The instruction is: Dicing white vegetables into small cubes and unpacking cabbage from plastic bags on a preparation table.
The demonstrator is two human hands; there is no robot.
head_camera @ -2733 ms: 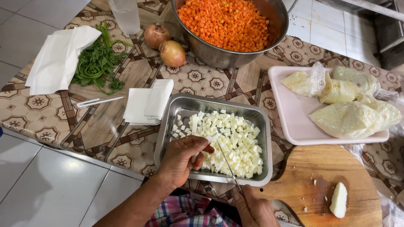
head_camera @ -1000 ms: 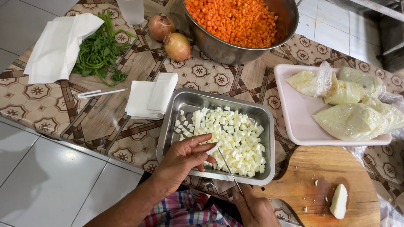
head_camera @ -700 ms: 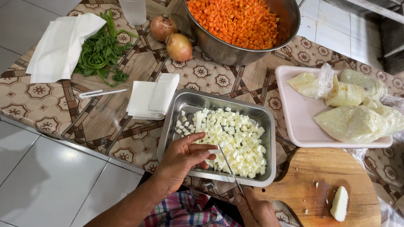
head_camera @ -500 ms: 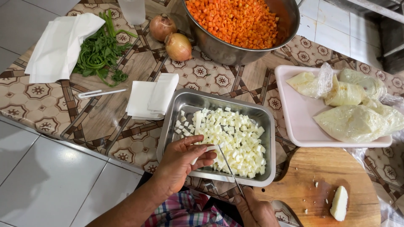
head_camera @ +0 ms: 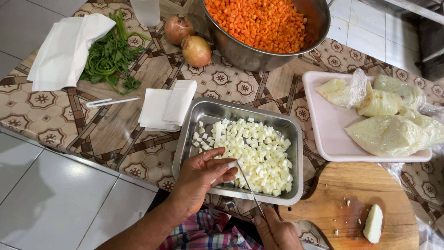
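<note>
A rectangular metal tray (head_camera: 194,121) holds many small white cubes (head_camera: 252,150). My left hand (head_camera: 200,177) reaches over the tray's near edge, fingers curled and touching the cubes beside the blade of a thin knife (head_camera: 249,186). My right hand (head_camera: 276,233) grips the knife's handle at the bottom of the view, blade tip resting in the cubes. A round wooden cutting board (head_camera: 351,222) lies right of the tray with one white piece (head_camera: 373,223) on it.
A large metal bowl (head_camera: 245,51) of diced carrot stands at the back. Two onions (head_camera: 188,39), green herbs (head_camera: 108,58), white napkins (head_camera: 166,104) and a white cloth (head_camera: 64,46) lie left. A pink tray (head_camera: 328,134) holds wrapped pale blocks on the right. The table edge runs near left.
My left hand's fingers have shifted slightly along the knife blade over the cubes. The view has drifted a little; the tray and board stay put.
</note>
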